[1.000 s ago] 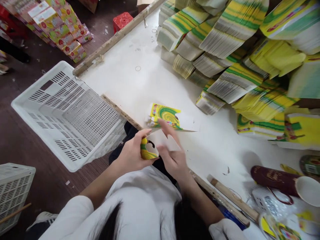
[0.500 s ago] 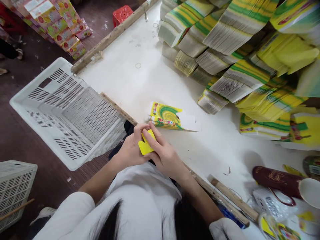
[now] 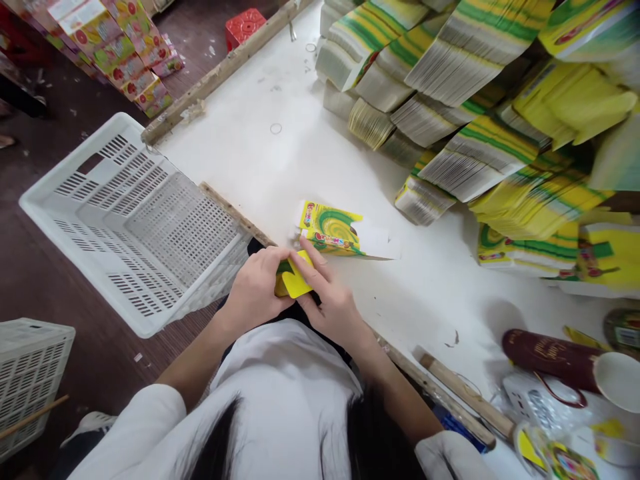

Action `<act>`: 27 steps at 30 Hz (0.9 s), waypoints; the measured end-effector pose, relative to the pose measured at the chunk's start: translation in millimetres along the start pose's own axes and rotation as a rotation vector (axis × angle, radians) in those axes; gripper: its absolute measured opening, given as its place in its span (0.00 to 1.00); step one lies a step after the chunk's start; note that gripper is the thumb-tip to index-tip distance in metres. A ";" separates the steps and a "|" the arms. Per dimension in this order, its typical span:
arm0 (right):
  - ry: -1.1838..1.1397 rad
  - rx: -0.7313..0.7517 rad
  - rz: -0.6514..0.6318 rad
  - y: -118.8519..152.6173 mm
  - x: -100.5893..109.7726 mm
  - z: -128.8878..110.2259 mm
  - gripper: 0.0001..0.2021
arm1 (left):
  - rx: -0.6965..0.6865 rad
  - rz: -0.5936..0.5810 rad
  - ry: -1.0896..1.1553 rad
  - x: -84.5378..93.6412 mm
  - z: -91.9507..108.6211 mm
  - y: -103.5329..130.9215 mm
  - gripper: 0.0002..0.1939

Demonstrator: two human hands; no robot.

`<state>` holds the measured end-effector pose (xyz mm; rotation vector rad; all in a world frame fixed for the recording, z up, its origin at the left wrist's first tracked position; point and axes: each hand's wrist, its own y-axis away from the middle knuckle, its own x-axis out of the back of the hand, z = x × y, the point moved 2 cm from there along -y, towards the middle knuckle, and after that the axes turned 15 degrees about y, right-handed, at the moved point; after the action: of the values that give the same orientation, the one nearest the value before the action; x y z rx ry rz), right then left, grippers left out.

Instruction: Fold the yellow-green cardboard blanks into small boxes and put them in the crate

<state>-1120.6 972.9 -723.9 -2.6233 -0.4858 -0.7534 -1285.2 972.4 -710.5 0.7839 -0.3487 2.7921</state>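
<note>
Close to my body, at the table edge, both hands hold a small yellow and green carton (image 3: 296,283) between them. My left hand (image 3: 257,283) is wrapped round its left side. The fingers of my right hand (image 3: 330,297) press on a yellow flap at its end. Most of the carton is hidden by my hands. Just beyond my fingers, a printed yellow and green carton (image 3: 333,230) lies on the white table (image 3: 260,167), its white flaps pointing right.
Stacks of flat cartons (image 3: 475,157) fill the far right. A white plastic crate (image 3: 135,227) stands left of the table, with another crate (image 3: 35,380) lower left. A maroon mug (image 3: 550,360) lies at right. Printed boxes (image 3: 115,53) and a red stool (image 3: 245,28) are beyond.
The yellow flap between my hands has tilted, and some green of the carton now shows. My left fingers have shifted slightly. The carton on the table stays put.
</note>
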 end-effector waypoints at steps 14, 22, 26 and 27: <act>0.025 -0.042 0.142 2.9 3.0 11.4 0.20 | 0.258 0.604 1.100 -5.1 2.3 -1.8 0.25; -0.077 -0.066 0.116 -6.9 7.2 11.1 0.14 | 0.281 0.849 1.282 -25.1 0.7 -19.6 0.21; -0.136 -0.153 0.168 -11.7 0.1 6.9 0.11 | 0.263 0.856 1.298 -32.8 8.4 -22.9 0.23; -0.165 -0.184 0.200 -13.0 -1.9 5.1 0.11 | 0.259 0.860 1.300 -34.3 10.5 -24.1 0.23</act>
<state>-1125.4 986.1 -725.7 -2.8658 -0.2002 -0.5444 -1245.0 987.2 -716.0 -1.5110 -0.0445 3.3222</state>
